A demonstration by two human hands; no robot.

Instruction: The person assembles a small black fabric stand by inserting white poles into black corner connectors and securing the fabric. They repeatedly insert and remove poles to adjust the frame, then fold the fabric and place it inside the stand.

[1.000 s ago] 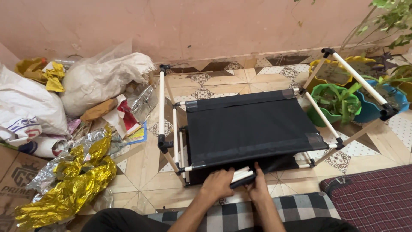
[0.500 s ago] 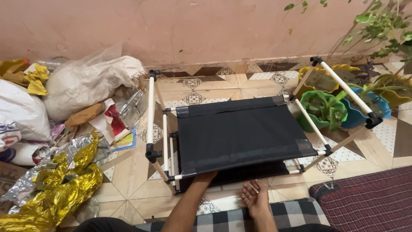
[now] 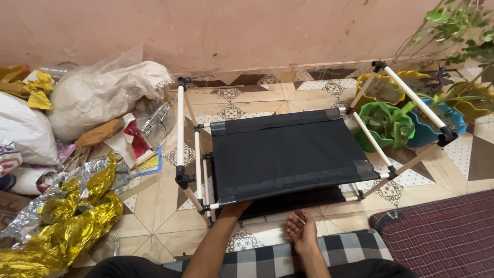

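Observation:
A rack of white tubes with black joints (image 3: 180, 135) stands on the tiled floor and carries a black fabric shelf (image 3: 288, 154). My left hand (image 3: 235, 209) reaches to the shelf's front edge near its left corner. Its fingers are hidden under the fabric and front tube. My right hand (image 3: 302, 230) rests on the tiles just in front of the rack, apart from it. Its fingers are curled and hold nothing. A lower black panel (image 3: 303, 198) shows beneath the shelf.
Stuffed white sacks (image 3: 100, 92), crumpled gold and silver foil (image 3: 62, 226) and wrappers lie at the left. Potted plants in green, blue and yellow pots (image 3: 411, 126) stand at the right by the pink wall. A checked cloth (image 3: 288, 252) and a maroon mat (image 3: 442, 231) lie nearest to me.
Both hands were at the middle of the front tube. My right hand has drawn back onto the floor. My left hand has slid left under the shelf's front edge.

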